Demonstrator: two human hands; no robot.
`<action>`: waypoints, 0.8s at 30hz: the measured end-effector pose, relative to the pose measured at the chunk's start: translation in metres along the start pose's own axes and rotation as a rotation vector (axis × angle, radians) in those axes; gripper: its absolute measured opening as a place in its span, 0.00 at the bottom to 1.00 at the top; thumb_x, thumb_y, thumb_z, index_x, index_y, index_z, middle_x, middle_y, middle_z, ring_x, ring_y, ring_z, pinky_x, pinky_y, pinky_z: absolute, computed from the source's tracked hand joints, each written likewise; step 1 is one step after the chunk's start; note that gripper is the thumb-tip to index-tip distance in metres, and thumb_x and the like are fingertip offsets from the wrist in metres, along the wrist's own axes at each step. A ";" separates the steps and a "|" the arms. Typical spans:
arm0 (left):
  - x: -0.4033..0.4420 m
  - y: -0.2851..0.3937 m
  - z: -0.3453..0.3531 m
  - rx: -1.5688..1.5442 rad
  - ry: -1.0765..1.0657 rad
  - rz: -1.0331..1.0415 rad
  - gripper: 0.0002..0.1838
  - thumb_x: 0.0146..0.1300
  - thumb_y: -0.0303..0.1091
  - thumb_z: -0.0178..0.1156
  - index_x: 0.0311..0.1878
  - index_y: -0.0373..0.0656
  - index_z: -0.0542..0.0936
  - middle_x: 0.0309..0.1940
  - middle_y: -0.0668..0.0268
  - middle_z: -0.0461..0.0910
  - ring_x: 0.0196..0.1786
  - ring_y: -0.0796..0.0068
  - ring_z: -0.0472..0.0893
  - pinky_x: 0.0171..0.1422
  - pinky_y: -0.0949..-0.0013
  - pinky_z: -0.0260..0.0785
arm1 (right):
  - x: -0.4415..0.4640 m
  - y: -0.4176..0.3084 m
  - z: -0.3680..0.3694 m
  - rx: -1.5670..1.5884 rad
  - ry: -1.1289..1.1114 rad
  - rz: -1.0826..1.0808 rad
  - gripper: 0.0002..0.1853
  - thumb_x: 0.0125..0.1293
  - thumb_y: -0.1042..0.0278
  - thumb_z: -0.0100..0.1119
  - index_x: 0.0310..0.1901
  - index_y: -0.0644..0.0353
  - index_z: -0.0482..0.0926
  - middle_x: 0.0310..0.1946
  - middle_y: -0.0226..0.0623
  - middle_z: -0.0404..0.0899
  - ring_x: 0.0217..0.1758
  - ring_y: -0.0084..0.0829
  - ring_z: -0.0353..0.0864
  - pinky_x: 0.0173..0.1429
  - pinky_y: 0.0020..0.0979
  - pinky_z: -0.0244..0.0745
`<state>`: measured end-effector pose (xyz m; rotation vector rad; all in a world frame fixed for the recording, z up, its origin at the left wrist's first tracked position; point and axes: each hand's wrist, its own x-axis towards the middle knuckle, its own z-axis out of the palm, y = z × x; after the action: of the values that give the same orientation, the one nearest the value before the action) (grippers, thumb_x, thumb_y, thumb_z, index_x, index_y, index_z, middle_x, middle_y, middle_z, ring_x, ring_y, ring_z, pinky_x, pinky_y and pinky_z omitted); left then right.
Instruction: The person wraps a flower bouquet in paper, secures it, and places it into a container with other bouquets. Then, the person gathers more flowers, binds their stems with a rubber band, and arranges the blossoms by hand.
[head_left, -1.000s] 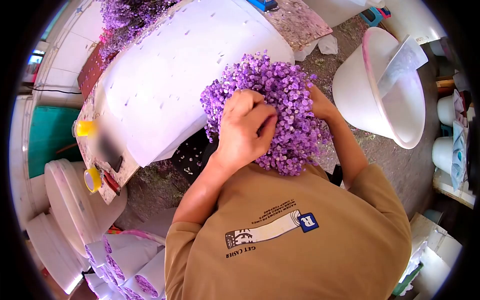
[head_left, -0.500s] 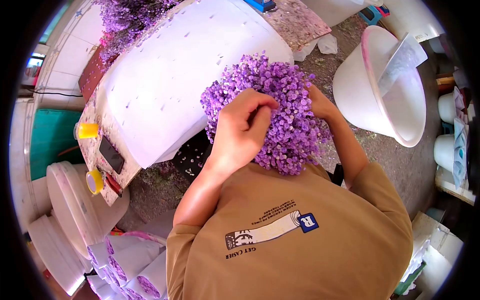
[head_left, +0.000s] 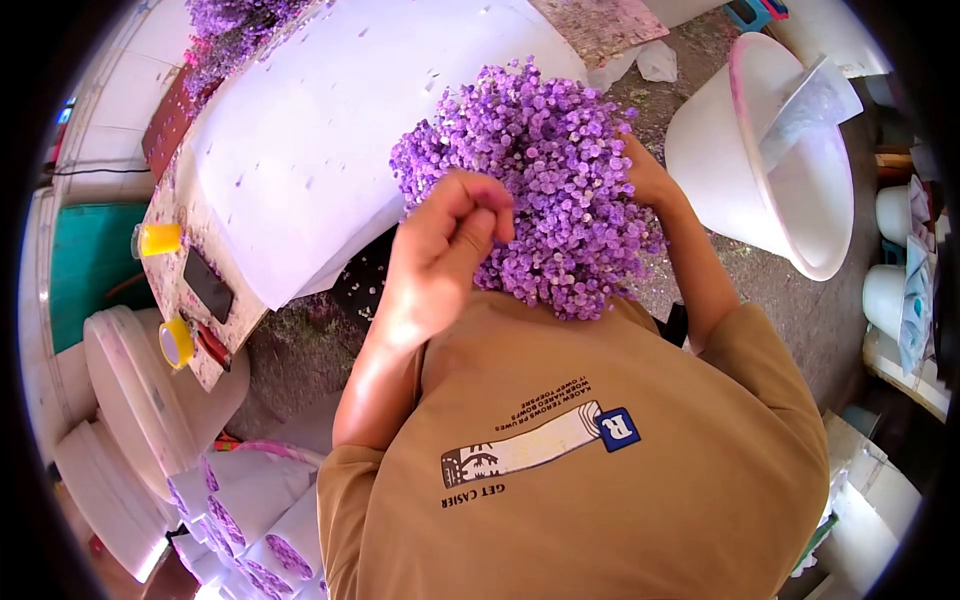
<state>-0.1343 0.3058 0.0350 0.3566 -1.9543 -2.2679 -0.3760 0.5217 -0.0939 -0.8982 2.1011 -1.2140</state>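
A big bunch of purple baby's breath (head_left: 560,190) stands in front of my chest, its blossoms facing up toward me. My right hand (head_left: 648,178) is at its far right side, fingers mostly hidden behind the blossoms, closed on the bunch. My left hand (head_left: 455,235) is raised at the bunch's left front, its fingers curled into a pinch; whatever is between the fingertips, if anything, does not show. The stems are out of sight. White paper sheets (head_left: 310,130), sprinkled with fallen petals, lie on the table beyond my left hand.
On the table's left edge are a phone (head_left: 208,284), yellow tape rolls (head_left: 160,239) and a red-handled tool (head_left: 213,346). More purple flowers (head_left: 235,40) lie at the back. Paper-wrapped bunches (head_left: 250,500) stand lower left. A large white tub (head_left: 715,150) is at right.
My left hand has pulled back to the left from the blossoms, fingers still curled. The bunch sits slightly higher in view, with my right hand still at it.
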 end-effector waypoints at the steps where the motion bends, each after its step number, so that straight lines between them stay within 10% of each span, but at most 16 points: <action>1: -0.005 0.000 -0.002 0.089 -0.061 -0.076 0.06 0.74 0.21 0.55 0.48 0.36 0.80 0.37 0.67 0.78 0.38 0.79 0.75 0.43 0.74 0.68 | 0.000 -0.001 0.001 -0.019 0.000 0.012 0.26 0.60 0.77 0.59 0.62 0.71 0.77 0.53 0.52 0.85 0.57 0.40 0.83 0.65 0.40 0.73; 12: -0.012 -0.016 0.014 0.670 -0.136 0.217 0.05 0.61 0.17 0.65 0.40 0.34 0.82 0.35 0.61 0.75 0.37 0.67 0.77 0.40 0.67 0.69 | -0.010 -0.043 0.005 -0.047 0.047 -0.055 0.23 0.63 0.68 0.65 0.58 0.70 0.80 0.52 0.53 0.86 0.57 0.41 0.83 0.67 0.40 0.72; 15: -0.015 -0.014 0.012 0.439 -0.091 0.261 0.03 0.68 0.24 0.63 0.39 0.35 0.80 0.34 0.63 0.75 0.33 0.73 0.74 0.35 0.71 0.65 | 0.001 0.011 0.002 -0.077 0.059 -0.060 0.23 0.63 0.69 0.64 0.58 0.71 0.79 0.51 0.53 0.86 0.56 0.40 0.83 0.66 0.40 0.73; 19: -0.007 -0.013 -0.001 -0.277 -0.167 -0.184 0.16 0.81 0.41 0.51 0.42 0.39 0.81 0.35 0.68 0.78 0.29 0.85 0.68 0.32 0.81 0.55 | -0.001 -0.013 0.000 -0.094 -0.007 -0.017 0.23 0.61 0.71 0.65 0.58 0.72 0.79 0.50 0.52 0.87 0.54 0.37 0.83 0.64 0.38 0.74; 24: 0.000 -0.013 0.019 0.301 -0.182 -0.002 0.06 0.71 0.28 0.64 0.46 0.35 0.85 0.32 0.67 0.80 0.33 0.80 0.75 0.38 0.73 0.68 | -0.007 -0.044 0.004 0.010 0.025 -0.071 0.24 0.60 0.72 0.65 0.58 0.71 0.80 0.50 0.49 0.87 0.54 0.33 0.83 0.64 0.36 0.74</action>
<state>-0.1390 0.3262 0.0249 0.1852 -2.3945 -2.0709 -0.3562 0.5088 -0.0556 -0.9652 2.0966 -1.2762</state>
